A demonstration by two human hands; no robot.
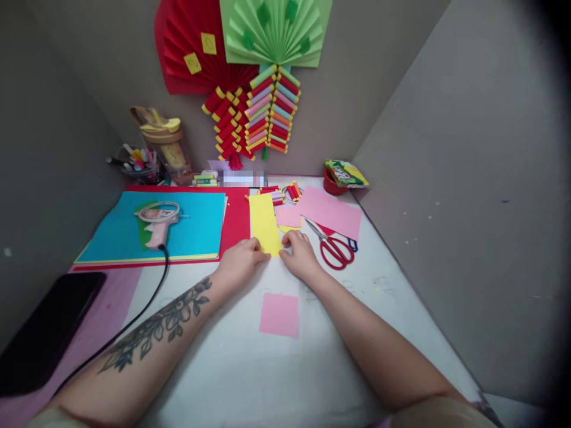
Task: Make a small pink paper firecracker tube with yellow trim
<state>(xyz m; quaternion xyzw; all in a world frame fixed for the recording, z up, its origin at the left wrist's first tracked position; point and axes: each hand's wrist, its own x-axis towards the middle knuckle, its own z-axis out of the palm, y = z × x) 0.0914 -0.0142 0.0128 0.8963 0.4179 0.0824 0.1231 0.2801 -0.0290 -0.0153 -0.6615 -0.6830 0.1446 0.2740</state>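
Yellow paper strip [264, 223], one, lies on the table [223, 374], long axis nearly twelve-to-six. Left hand [243, 260] and right hand [301, 254] curl partly closed at its near corners; I cannot tell if they pinch. One pink square [279, 315] sits at six, one scissors [335, 252] at three.

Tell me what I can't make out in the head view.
All in the head view:
- Yellow paper's lower left corner: hidden by the left hand.
- Red pot's inside: hidden by the packet.
- Black object's leftmost part: cut off by the left edge.
- Faint marks: too blurred to read.
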